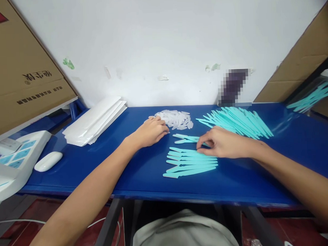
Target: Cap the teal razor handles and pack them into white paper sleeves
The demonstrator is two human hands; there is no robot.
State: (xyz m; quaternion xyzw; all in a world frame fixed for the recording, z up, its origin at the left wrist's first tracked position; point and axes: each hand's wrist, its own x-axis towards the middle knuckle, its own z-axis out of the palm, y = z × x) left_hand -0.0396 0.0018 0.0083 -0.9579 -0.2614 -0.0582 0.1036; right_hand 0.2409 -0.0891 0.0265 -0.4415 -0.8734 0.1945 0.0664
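Observation:
A row of turquoise eyebrow razors (191, 168) lies side by side on the blue table, blades to the left. Just beyond the row, two more razors (184, 138) lie crossed, partly covered by my right hand (221, 142). Thumb and forefinger of that hand are pinched together at the handle of the row's farthest razor. My left hand (152, 131) is at the near left edge of a heap of small whitish translucent blade caps (177, 119). Its fingers are bent down and closed; whatever is under the fingertips is hidden.
A large heap of razors (236, 122) lies at the back right. A stack of white envelopes (95, 120), a white mouse-shaped object (48, 161) and a white device (22, 160) are on the left. Cardboard (24, 63) stands at left; a clear jar holding razors (313, 96) is far right.

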